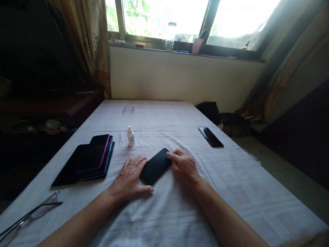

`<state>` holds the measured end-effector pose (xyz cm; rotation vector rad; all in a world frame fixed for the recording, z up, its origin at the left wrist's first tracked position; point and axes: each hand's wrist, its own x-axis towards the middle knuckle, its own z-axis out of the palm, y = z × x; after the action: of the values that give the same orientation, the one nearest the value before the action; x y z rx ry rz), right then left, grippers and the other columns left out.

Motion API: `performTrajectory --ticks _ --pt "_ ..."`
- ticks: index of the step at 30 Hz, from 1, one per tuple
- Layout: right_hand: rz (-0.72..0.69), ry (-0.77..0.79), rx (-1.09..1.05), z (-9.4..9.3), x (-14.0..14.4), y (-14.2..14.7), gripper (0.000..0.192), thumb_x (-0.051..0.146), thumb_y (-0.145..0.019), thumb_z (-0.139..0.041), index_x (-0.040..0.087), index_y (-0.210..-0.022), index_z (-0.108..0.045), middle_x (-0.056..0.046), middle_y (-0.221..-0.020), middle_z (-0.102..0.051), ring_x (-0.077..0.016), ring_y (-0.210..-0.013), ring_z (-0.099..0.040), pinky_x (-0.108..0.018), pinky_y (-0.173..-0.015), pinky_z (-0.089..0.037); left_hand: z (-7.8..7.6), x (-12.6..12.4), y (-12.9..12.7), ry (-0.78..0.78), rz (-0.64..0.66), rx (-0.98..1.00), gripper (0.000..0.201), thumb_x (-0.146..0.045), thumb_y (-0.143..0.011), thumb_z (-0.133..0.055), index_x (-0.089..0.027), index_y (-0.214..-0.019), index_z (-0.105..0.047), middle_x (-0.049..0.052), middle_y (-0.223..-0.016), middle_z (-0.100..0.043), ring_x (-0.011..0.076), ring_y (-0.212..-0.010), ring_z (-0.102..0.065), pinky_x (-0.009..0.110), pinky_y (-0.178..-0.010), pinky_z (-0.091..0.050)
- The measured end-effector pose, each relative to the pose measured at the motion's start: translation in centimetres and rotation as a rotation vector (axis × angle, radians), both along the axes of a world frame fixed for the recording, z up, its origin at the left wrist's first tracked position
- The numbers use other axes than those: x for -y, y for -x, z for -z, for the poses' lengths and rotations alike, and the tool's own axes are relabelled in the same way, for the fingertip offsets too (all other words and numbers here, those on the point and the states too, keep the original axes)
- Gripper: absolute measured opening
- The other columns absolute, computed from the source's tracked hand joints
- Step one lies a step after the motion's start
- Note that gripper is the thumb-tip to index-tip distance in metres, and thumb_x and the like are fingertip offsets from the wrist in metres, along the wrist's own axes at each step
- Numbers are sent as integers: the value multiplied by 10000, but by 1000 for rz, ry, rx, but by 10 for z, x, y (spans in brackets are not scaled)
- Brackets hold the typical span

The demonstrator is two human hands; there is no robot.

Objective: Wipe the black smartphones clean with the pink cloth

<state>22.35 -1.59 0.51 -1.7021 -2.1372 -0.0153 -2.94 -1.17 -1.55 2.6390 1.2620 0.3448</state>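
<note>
A black smartphone (155, 168) lies slantwise on the tablecloth between my hands, its dark face up. My left hand (131, 175) brackets its left end, the fingers along the far edge and the thumb by the near corner. At the upper right corner, my right hand (183, 165) is closed with its index fingertip on the phone; the curled fingers hide whatever may be in them. Beyond my left hand stands a small white bottle (131, 136) with a white cap. Several phones and a larger dark tablet-like device (69, 164) lie stacked to the left.
Another black phone (211, 137) lies near the table's right edge. Eyeglasses (33, 214) rest at the front left. The pale checked tablecloth (159, 116) has wrinkles. A jar (170, 36) and a pink cup (197, 45) stand on the windowsill.
</note>
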Motion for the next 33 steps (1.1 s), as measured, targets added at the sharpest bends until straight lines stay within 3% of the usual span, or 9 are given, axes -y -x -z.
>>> performTrajectory --ticks 5,8,14,17,20,26,33 --pt "135 -13 -49 11 -11 -29 333 180 -973 -468 197 -1218 -693 -83 -1034 -697 -200 -966 -640 -277 -858 -479 -5 1 -2 22 -22 -21 807 -515 -770 -680 -188 -1461 -422 155 -1521 -449 348 -1429 -365 558 -1201 -167" --pt "184 2 -62 16 -14 -33 318 245 -996 -465 226 -1217 -693 -71 -1051 -701 -185 -941 -644 -259 -823 -476 -10 -4 2 58 -9 -40 792 -411 -765 -654 -181 -1480 -402 138 -1547 -417 338 -1441 -345 540 -1205 -164" --pt "184 62 -64 13 -12 -31 247 258 -968 -532 287 -1051 -764 -30 -1039 -700 -160 -950 -640 -222 -803 -448 -16 -5 8 83 -36 -61 772 -375 -728 -761 -195 -1425 -481 134 -1523 -442 336 -1392 -411 463 -1144 -345" --pt "180 78 -49 10 -10 -29 249 297 -981 -523 278 -1037 -765 -35 -1038 -694 -162 -946 -639 -225 -795 -439 -12 5 6 17 -116 -32 538 -387 -888 -690 -187 -1359 -523 133 -1444 -496 320 -1279 -516 539 -1041 -439" --pt "192 83 -27 8 -9 -27 269 316 -997 -494 270 -1057 -752 -46 -1048 -686 -167 -937 -635 -235 -783 -431 -6 15 2 -55 -192 9 388 -364 -960 -618 -186 -1300 -557 108 -1339 -558 271 -1138 -598 505 -936 -517" --pt "215 94 27 9 -9 -26 285 286 -997 -474 253 -1039 -754 -68 -1043 -684 -180 -918 -635 -253 -762 -424 -3 16 1 -99 -208 52 375 -358 -956 -625 -180 -1281 -566 104 -1301 -580 256 -1096 -618 476 -904 -537" --pt "208 91 62 9 -9 -25 284 292 -995 -478 259 -1036 -757 -67 -1054 -686 -178 -936 -636 -249 -781 -427 -3 9 6 -48 -160 50 388 -359 -955 -625 -186 -1296 -559 108 -1334 -562 269 -1134 -600 498 -934 -520"
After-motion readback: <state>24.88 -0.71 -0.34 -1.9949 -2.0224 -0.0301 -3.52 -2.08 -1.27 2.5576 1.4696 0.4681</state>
